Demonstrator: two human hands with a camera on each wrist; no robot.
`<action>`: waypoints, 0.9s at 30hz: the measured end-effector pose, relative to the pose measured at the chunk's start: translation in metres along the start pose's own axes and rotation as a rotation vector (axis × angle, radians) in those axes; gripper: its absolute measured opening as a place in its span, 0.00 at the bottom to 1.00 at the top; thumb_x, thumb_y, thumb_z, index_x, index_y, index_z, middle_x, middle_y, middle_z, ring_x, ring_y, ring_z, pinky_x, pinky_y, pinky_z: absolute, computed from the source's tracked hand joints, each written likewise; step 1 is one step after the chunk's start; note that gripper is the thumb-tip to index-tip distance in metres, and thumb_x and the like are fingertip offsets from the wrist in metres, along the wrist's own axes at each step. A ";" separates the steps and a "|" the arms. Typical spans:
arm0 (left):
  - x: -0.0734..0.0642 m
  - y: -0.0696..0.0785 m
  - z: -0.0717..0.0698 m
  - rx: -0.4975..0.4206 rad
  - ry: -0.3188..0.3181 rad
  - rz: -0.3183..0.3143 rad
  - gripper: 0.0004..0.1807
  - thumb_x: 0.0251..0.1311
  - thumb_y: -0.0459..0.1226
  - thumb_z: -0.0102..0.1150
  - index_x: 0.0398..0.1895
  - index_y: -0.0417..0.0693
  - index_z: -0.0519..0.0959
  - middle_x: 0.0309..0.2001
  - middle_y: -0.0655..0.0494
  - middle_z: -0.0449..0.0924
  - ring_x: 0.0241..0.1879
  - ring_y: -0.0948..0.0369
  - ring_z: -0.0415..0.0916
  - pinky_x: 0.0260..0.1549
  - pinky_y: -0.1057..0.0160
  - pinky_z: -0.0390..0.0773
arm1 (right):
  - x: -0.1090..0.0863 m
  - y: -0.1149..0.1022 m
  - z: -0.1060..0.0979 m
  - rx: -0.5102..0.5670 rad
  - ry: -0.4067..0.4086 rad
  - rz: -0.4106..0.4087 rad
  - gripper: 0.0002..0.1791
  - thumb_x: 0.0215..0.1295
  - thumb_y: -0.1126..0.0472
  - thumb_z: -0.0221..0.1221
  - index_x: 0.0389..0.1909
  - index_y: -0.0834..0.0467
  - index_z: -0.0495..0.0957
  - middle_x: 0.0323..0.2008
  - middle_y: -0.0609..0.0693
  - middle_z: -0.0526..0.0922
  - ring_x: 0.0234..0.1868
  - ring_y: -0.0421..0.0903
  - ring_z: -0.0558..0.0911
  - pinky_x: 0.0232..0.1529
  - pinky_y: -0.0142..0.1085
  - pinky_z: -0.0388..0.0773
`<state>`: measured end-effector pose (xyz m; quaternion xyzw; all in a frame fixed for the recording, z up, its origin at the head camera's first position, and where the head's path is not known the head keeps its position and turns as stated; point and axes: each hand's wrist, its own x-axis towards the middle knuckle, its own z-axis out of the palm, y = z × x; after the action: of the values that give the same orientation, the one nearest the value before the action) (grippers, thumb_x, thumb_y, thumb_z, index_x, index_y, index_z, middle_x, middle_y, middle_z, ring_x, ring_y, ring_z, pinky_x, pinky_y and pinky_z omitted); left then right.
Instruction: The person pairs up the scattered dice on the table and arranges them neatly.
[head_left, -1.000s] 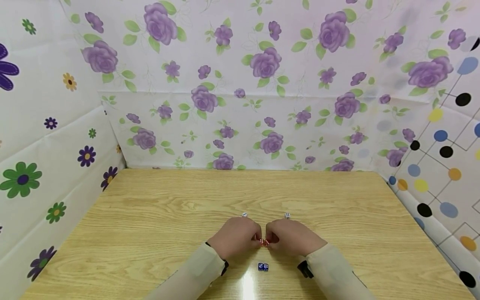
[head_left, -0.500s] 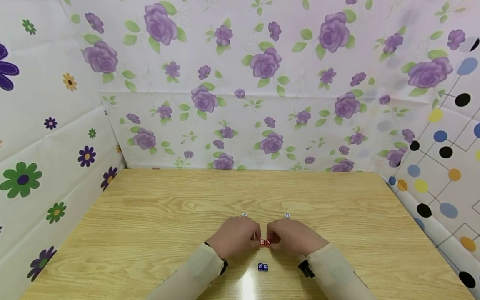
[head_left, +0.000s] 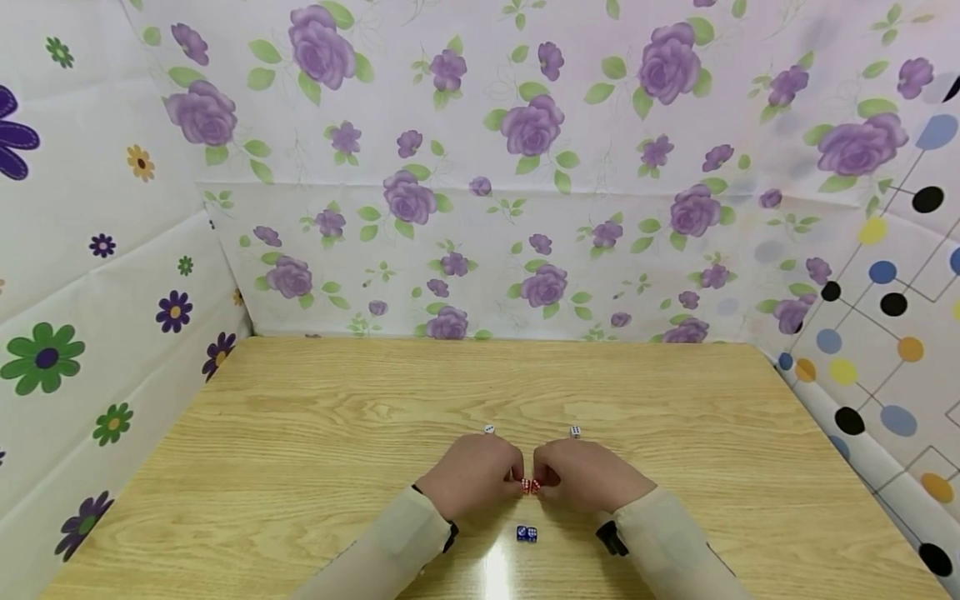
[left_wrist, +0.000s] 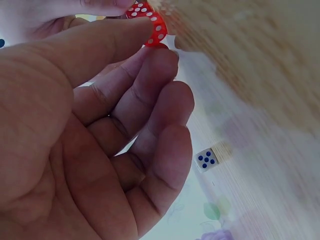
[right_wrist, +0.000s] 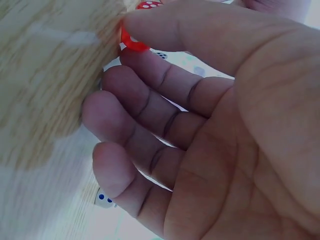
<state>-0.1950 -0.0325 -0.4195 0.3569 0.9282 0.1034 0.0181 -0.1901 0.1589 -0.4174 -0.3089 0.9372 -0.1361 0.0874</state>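
Head: L hand (head_left: 476,471) & R hand (head_left: 592,473) each pinch a red die: L die (head_left: 526,486), R die (head_left: 536,486), side by side at table (head_left: 360,400) front; can't tell if touching. Blue dice (head_left: 527,534) nearer the person.
L wrist: thumb + index on L die, other fingers loosely curled; white die (left_wrist: 206,159) past them. Dice prob. light, rigid, slick, not fragile.
R wrist: same pinch, thumb hides most of R die. Best hold: opp. side faces, fingertips only.
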 end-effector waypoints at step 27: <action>0.000 -0.002 0.000 -0.054 -0.010 -0.003 0.04 0.54 0.42 0.66 0.24 0.59 0.82 0.22 0.73 0.75 0.21 0.72 0.68 0.25 0.71 0.70 | 0.001 0.002 0.001 0.015 0.000 -0.006 0.06 0.59 0.55 0.65 0.27 0.47 0.76 0.24 0.36 0.74 0.24 0.34 0.69 0.28 0.30 0.69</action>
<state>-0.1962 -0.0336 -0.4196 0.3553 0.9256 0.1266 0.0323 -0.1919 0.1602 -0.4188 -0.3110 0.9353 -0.1433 0.0892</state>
